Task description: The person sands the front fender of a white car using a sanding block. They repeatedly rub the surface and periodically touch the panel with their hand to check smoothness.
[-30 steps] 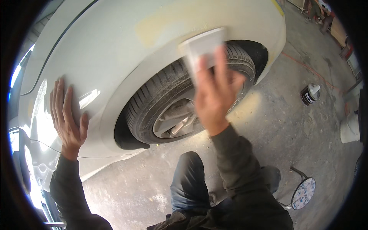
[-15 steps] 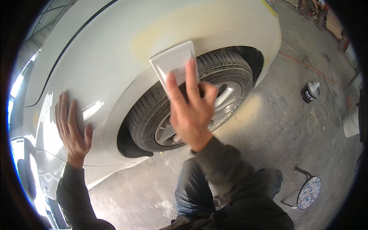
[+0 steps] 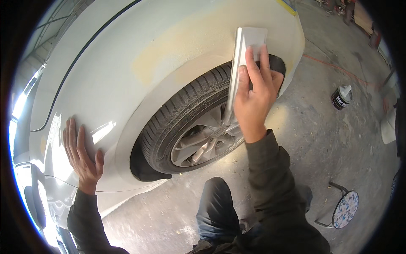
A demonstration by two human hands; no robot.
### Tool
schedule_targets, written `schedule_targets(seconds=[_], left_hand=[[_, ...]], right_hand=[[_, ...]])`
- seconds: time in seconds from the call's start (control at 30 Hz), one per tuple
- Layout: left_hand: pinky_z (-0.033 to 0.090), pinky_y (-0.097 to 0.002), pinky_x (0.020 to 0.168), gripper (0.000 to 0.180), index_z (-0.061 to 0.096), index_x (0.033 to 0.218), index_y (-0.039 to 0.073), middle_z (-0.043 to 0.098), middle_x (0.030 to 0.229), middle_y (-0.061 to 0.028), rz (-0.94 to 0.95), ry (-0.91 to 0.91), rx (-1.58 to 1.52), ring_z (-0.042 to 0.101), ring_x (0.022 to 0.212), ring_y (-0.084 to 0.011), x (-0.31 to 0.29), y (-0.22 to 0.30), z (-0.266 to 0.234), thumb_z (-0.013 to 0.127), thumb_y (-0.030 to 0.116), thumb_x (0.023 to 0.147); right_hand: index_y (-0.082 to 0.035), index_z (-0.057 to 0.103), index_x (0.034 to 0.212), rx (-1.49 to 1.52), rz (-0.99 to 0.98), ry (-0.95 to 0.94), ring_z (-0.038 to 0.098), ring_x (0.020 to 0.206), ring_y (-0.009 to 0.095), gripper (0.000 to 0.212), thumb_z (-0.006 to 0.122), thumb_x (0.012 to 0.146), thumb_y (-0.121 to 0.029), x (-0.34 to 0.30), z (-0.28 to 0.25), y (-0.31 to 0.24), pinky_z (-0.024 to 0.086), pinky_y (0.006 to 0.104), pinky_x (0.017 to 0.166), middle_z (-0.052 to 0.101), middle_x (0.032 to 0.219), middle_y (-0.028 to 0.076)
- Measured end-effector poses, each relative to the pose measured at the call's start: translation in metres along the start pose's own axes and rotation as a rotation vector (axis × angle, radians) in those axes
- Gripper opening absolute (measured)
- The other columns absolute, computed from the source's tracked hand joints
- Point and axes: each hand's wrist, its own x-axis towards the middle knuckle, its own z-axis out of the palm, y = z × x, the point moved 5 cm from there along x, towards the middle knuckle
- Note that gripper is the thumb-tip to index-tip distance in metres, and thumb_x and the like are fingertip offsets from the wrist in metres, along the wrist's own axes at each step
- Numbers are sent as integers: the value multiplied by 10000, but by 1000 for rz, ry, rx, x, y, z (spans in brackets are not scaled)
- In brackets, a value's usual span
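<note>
One white block in right grip.

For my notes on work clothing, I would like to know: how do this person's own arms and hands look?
The left sleeve and the right sleeve are long, dark greenish grey and creased, with no visible markings. The left hand and the right hand are bare: no gloves, rings or watch can be seen.
</note>
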Motion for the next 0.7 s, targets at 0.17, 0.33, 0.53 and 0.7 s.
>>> schedule_targets(seconds=[0.17,0.33,0.53,0.7], left_hand=[[267,-642,1269,691,423,1606,79,415,1661,-251,56,4,-10,380,1553,-461,-6,0,15,394,545,1096],[280,-645,1263,685,414,1609,70,411,1659,-258,43,-25,57,385,1544,-470,-10,-6,-2,372,533,1106],[292,-649,1258,682,414,1597,37,408,1651,-273,41,-11,37,395,1530,-481,-2,6,8,374,511,1108],[295,-651,1251,684,416,1589,22,411,1639,-293,36,-38,31,393,1526,-496,-6,-1,1,379,507,1108]], right_hand=[[-168,727,1405,109,-149,-93,508,872,260,548,722,871,-45,-32,6,-92,479,326,834,614,1528,215],[-159,701,1413,-39,-118,35,509,855,271,625,759,804,-31,10,-4,24,458,385,754,653,1474,194],[-163,648,1505,39,2,-122,508,907,260,672,693,855,2,-12,2,-58,465,326,763,524,1609,237],[-185,736,1400,81,-313,-45,477,835,216,529,723,884,-68,-11,0,-46,435,323,785,595,1573,148]])
